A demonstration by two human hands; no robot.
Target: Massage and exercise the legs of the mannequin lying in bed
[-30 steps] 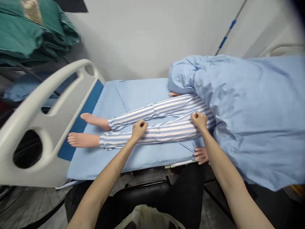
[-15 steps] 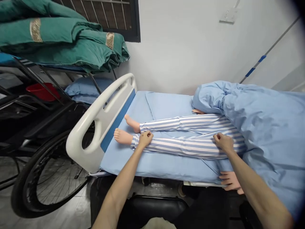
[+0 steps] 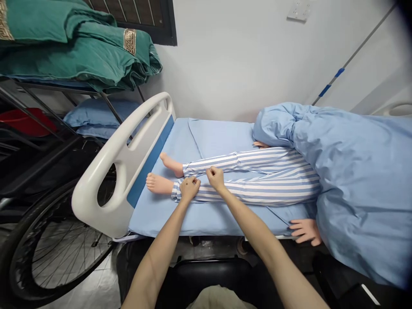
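A life-size manikin lies on the bed in blue-and-white striped trousers point(image 3: 273, 189), its bare feet point(image 3: 159, 184) towards the footboard. My left hand point(image 3: 189, 188) is closed in a fist on the lower part of the near trouser leg, just above the ankle. My right hand point(image 3: 215, 178), also a fist, is close beside it, over the gap between the two shins. No object shows in either fist. Light blue bedding point(image 3: 354, 171) covers the manikin's upper body. One manikin hand point(image 3: 305, 231) sticks out at the near bed edge, the other point(image 3: 261, 145) at the far side.
The white footboard point(image 3: 106, 184) stands left of the feet, with a wheelchair wheel point(image 3: 19, 253) beside it. Green folded covers point(image 3: 96, 56) lie on a rack behind, above blue pillows point(image 3: 99, 113). A pole point(image 3: 354, 56) leans against the wall.
My right hand has moved left from the manikin's thigh to the shins, near my left hand. My left hand stays by the ankle. The view has shifted slightly right.
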